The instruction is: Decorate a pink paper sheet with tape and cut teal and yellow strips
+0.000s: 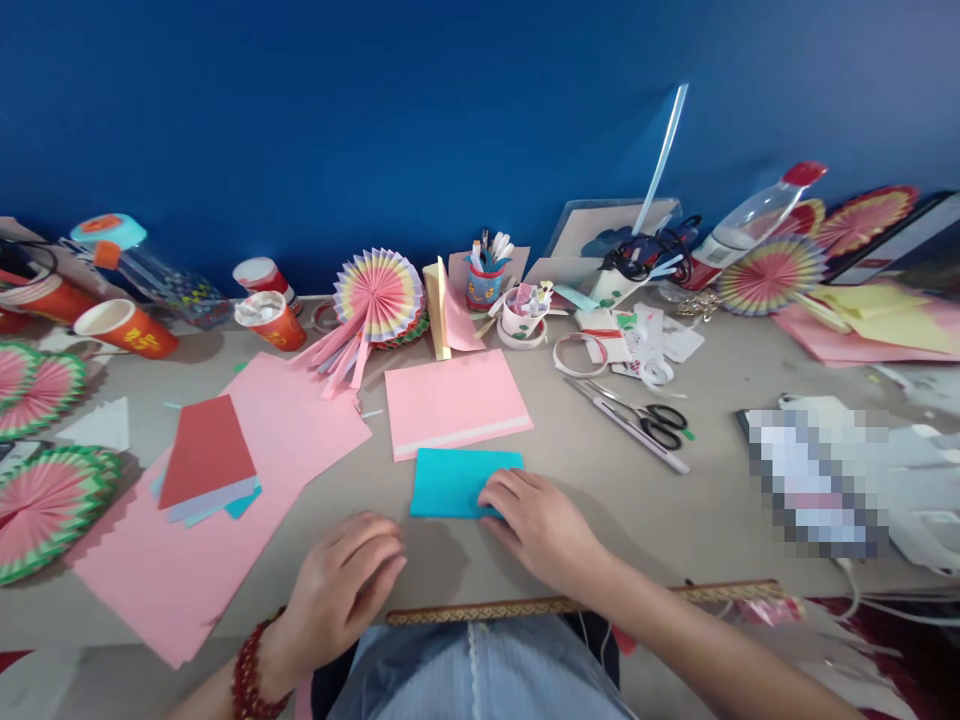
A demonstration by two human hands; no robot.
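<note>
A folded turquoise paper (454, 480) lies flat on the table near the front edge. My right hand (536, 525) rests on its lower right corner, fingers pressed together on the sheet. My left hand (345, 580) lies on the bare tabletop to the left of the paper, fingers curled loosely, holding nothing; a red bead bracelet (251, 670) circles that wrist. Just behind the turquoise paper sits a stack of pink paper (454, 400).
Large pink sheets (225, 500) with a red sheet (206, 450) on top lie at left. Scissors (649, 420) lie right of the pink stack. Pleated paper fans (379, 295), orange cups (274, 320), a pen cup (484, 275), tape rolls and a bottle (750, 220) line the back.
</note>
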